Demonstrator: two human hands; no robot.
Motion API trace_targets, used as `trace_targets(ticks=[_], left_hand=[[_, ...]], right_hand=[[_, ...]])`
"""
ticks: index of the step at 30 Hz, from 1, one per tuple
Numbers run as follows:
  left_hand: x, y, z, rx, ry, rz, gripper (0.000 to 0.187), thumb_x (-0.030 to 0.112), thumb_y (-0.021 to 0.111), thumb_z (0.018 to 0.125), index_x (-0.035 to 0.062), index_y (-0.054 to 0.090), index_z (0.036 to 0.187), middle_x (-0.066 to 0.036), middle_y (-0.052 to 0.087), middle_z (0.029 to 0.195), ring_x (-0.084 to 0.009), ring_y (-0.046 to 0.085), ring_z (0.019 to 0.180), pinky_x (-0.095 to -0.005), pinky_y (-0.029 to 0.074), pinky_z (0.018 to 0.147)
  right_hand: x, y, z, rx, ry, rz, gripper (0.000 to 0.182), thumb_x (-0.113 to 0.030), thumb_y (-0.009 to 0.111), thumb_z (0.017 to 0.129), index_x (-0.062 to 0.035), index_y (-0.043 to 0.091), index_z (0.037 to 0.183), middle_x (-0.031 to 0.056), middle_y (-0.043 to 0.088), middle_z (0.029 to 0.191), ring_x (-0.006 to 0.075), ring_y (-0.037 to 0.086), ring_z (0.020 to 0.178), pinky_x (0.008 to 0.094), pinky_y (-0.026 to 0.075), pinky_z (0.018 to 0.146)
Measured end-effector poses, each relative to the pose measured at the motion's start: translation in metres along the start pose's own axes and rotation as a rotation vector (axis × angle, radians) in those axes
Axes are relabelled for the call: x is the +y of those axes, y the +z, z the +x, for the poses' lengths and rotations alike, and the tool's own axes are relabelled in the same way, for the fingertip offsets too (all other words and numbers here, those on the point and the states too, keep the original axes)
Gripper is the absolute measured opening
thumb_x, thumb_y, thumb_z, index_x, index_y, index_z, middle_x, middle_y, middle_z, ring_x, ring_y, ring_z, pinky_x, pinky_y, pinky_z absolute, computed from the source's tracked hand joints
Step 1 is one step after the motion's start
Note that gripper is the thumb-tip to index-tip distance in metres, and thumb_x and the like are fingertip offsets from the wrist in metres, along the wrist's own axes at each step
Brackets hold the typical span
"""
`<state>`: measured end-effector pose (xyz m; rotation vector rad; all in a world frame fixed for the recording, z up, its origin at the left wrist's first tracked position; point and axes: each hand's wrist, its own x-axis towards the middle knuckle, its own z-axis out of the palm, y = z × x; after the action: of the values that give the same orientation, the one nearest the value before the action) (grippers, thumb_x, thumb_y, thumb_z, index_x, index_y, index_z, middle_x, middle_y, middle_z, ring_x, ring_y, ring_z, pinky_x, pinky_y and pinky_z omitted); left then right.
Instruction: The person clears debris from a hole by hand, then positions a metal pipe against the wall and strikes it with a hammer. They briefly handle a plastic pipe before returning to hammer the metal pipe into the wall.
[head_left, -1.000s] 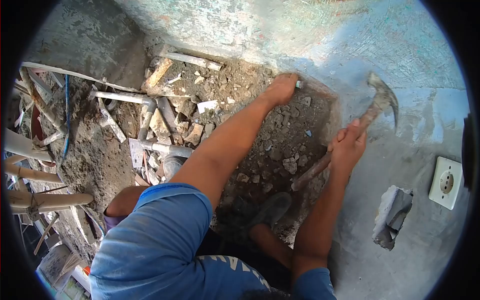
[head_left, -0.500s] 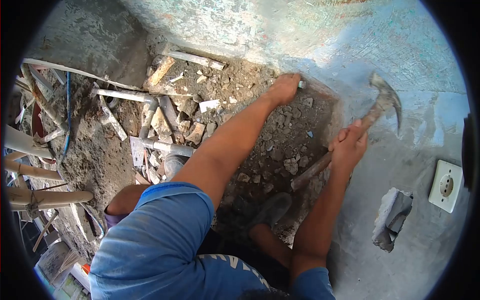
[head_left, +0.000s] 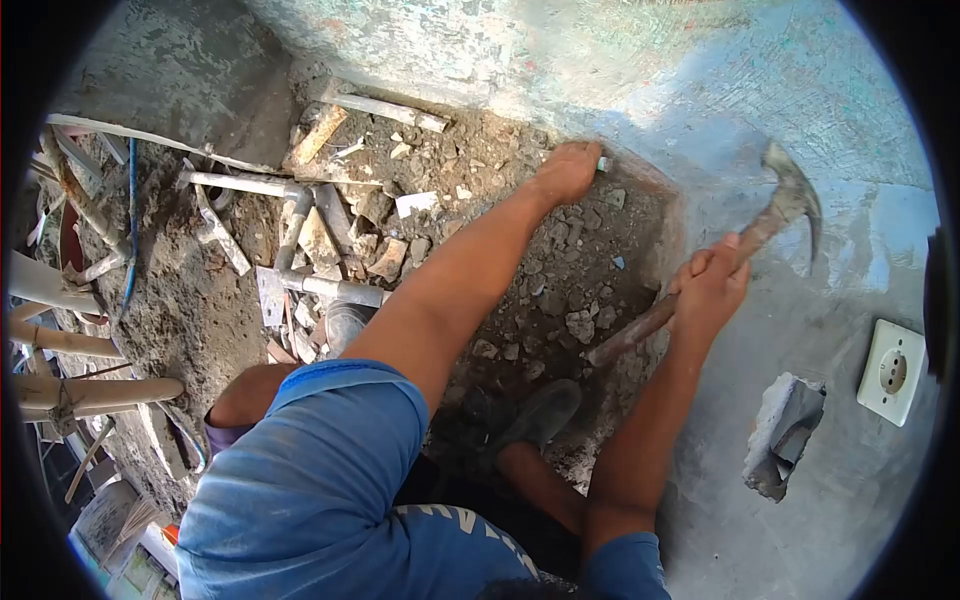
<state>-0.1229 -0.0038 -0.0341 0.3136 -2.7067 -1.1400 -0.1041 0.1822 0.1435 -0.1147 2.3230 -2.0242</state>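
My right hand [head_left: 710,290] is closed around the wooden handle of a claw hammer [head_left: 775,220]. The hammer is raised in front of the right-hand wall, its metal head up and to the right and the handle's end down to the left. At the foot of the painted wall, my left hand [head_left: 567,172] is closed on a short rod with a pale green end [head_left: 604,164]; most of it is hidden by the fingers. Broken rubble [head_left: 580,325] and loose soil lie below and beside this hand.
Grey and white pipes [head_left: 335,290] with elbows lie among debris on the left. A power socket [head_left: 892,372] and a broken-out hole [head_left: 787,437] are in the right-hand wall [head_left: 720,500]. Bamboo poles [head_left: 100,392] jut in at left. My shoe [head_left: 545,412] rests on the rubble.
My right hand has moved a little to the right with the hammer, away from my left hand. My left hand stays at almost the same spot by the wall.
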Motion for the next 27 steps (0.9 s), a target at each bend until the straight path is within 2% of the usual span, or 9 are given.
trace_targets(ticks=[3, 6, 7, 8, 12, 18, 21, 25, 27], left_hand=[[-0.010, 0.005, 0.004, 0.019, 0.009, 0.064, 0.028, 0.000, 0.041, 0.087, -0.0055, 0.050, 0.112, -0.030, 0.058, 0.114, -0.0416, 0.052, 0.114, -0.0453, 0.040, 0.098], [-0.012, 0.007, 0.007, 0.050, 0.021, 0.049, 0.028, 0.001, 0.050, 0.082, -0.0066, 0.048, 0.109, -0.029, 0.059, 0.108, -0.0425, 0.054, 0.109, -0.0472, 0.042, 0.094], [-0.014, 0.007, 0.006, 0.043, 0.021, 0.045, 0.029, 0.003, 0.051, 0.083, -0.0055, 0.048, 0.110, -0.029, 0.059, 0.109, -0.0422, 0.054, 0.109, -0.0468, 0.042, 0.095], [-0.015, 0.010, 0.004, 0.035, 0.023, 0.038, 0.031, 0.005, 0.053, 0.083, -0.0044, 0.048, 0.112, -0.028, 0.059, 0.109, -0.0419, 0.054, 0.110, -0.0464, 0.041, 0.096], [-0.024, 0.020, 0.003, 0.067, 0.070, 0.006, 0.034, 0.010, 0.056, 0.084, 0.0003, 0.049, 0.116, -0.027, 0.059, 0.114, -0.0409, 0.052, 0.113, -0.0453, 0.041, 0.097], [-0.008, -0.004, -0.005, 0.005, 0.003, -0.018, 0.031, 0.000, 0.045, 0.084, -0.0052, 0.050, 0.114, -0.029, 0.057, 0.116, -0.0412, 0.052, 0.115, -0.0463, 0.038, 0.101], [-0.003, -0.011, -0.009, 0.008, 0.033, -0.028, 0.032, 0.000, 0.045, 0.083, -0.0043, 0.049, 0.115, -0.029, 0.057, 0.117, -0.0422, 0.051, 0.115, -0.0463, 0.039, 0.100], [-0.015, 0.002, -0.005, 0.089, 0.106, -0.001, 0.035, 0.011, 0.058, 0.083, -0.0032, 0.048, 0.114, -0.028, 0.060, 0.108, -0.0435, 0.054, 0.107, -0.0474, 0.042, 0.093], [-0.019, 0.011, -0.006, 0.044, 0.068, 0.025, 0.034, 0.014, 0.059, 0.083, -0.0032, 0.049, 0.111, -0.027, 0.061, 0.106, -0.0430, 0.055, 0.105, -0.0472, 0.042, 0.092]], right_hand=[[-0.055, -0.012, 0.031, 0.239, -0.299, 0.211, 0.036, -0.036, 0.043, 0.100, -0.0056, 0.036, 0.081, 0.0014, 0.038, 0.058, 0.0118, 0.039, 0.045, 0.0276, 0.036, 0.041], [-0.010, 0.011, 0.018, 0.356, -0.324, 0.380, 0.039, -0.038, 0.039, 0.101, -0.0054, 0.034, 0.080, 0.0020, 0.038, 0.057, 0.0136, 0.040, 0.044, 0.0288, 0.037, 0.042], [0.038, 0.029, 0.002, 0.337, -0.274, 0.287, 0.039, -0.038, 0.041, 0.100, -0.0016, 0.041, 0.086, 0.0022, 0.039, 0.056, 0.0130, 0.041, 0.044, 0.0296, 0.038, 0.042], [0.084, 0.034, -0.022, 0.086, 0.078, 0.128, 0.037, -0.036, 0.046, 0.099, 0.0014, 0.047, 0.097, 0.0016, 0.041, 0.056, 0.0120, 0.042, 0.042, 0.0286, 0.037, 0.040], [0.087, 0.004, -0.020, -0.280, 0.389, -0.268, 0.030, -0.031, 0.052, 0.098, -0.0018, 0.050, 0.099, -0.0005, 0.041, 0.056, 0.0103, 0.041, 0.041, 0.0253, 0.034, 0.037], [-0.037, -0.013, 0.014, 0.200, -0.217, 0.323, 0.035, -0.035, 0.048, 0.099, -0.0073, 0.038, 0.079, 0.0017, 0.039, 0.058, 0.0114, 0.041, 0.044, 0.0266, 0.035, 0.040], [0.006, 0.008, 0.004, 0.326, -0.323, 0.505, 0.032, -0.032, 0.048, 0.098, -0.0050, 0.042, 0.082, 0.0012, 0.040, 0.057, 0.0119, 0.042, 0.044, 0.0262, 0.036, 0.041], [0.095, 0.031, -0.041, -0.355, 0.344, -0.367, 0.029, -0.029, 0.048, 0.098, -0.0008, 0.049, 0.091, -0.0003, 0.043, 0.055, 0.0105, 0.045, 0.044, 0.0247, 0.036, 0.041], [0.063, 0.018, -0.028, -0.237, 0.268, -0.251, 0.028, -0.029, 0.048, 0.098, -0.0022, 0.048, 0.089, -0.0003, 0.042, 0.056, 0.0105, 0.044, 0.044, 0.0246, 0.036, 0.041]])
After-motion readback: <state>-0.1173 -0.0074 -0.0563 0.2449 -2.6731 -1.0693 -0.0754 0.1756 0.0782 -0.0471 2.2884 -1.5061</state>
